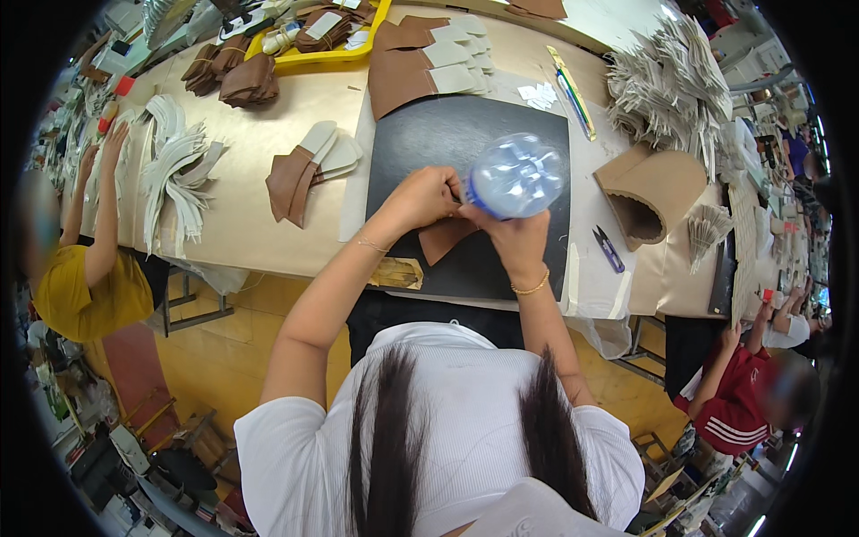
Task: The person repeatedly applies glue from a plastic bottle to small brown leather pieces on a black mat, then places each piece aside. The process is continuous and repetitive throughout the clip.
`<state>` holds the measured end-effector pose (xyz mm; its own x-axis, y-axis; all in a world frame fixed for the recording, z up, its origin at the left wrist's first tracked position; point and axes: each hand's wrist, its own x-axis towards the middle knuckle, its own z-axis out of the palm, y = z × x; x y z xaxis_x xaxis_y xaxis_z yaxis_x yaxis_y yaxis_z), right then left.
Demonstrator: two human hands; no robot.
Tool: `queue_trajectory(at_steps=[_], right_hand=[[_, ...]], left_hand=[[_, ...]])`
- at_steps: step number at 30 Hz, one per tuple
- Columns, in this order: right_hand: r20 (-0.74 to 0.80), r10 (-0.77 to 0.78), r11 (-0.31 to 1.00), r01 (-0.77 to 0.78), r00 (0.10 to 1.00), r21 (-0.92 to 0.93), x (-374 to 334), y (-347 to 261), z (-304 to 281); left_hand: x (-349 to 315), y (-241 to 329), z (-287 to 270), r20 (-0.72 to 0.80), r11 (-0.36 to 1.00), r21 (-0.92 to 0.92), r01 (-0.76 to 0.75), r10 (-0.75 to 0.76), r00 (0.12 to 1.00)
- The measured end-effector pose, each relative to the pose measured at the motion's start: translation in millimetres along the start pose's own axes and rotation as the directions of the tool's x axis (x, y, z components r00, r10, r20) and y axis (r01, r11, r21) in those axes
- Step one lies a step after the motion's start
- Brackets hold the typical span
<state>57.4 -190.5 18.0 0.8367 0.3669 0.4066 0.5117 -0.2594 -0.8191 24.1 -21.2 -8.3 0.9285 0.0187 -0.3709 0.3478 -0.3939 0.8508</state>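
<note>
My right hand (517,240) is wrapped round a clear plastic bottle (517,174) with a blue band, tilted so that its base faces up. My left hand (424,197) is closed, its fingertips pressed together close to the bottle's lower end. What those fingers hold, if anything, is hidden. Below both hands, a brown leather-like piece (445,240) lies on the black mat (412,143), partly covered by my right hand. Left of the mat is a small fan of brown pieces with pale ends (313,170). A larger overlapped row of similar pieces (420,58) lies at the mat's far edge.
Purple thread snips (608,249) and a curled brown sheet (651,192) lie to the right. Behind them stands a pile of pale strips (667,85). A yellow tray (322,55) and brown bundles (249,82) are at the back left. Other people work on both sides.
</note>
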Motion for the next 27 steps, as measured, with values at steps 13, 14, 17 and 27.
queue_trajectory(at_steps=[13,14,17,27], right_hand=[[-0.259,0.131,0.901,-0.006,0.957,0.433,24,-2,-54],[-0.254,0.122,0.901,0.0,0.959,0.433,21,-1,-53],[-0.24,0.143,0.902,-0.026,0.96,0.432,16,1,-55],[-0.29,0.136,0.931,-0.023,0.947,0.363,15,-4,-73]], left_hand=[[42,14,-75,-0.07,0.942,-0.003,-0.335,0.334,0.94],[52,19,-91,-0.083,0.935,-0.066,-0.347,0.342,0.936],[85,33,-142,-0.131,0.91,-0.036,-0.413,0.406,0.904],[126,20,-212,-0.596,0.819,0.565,-0.099,0.489,0.638]])
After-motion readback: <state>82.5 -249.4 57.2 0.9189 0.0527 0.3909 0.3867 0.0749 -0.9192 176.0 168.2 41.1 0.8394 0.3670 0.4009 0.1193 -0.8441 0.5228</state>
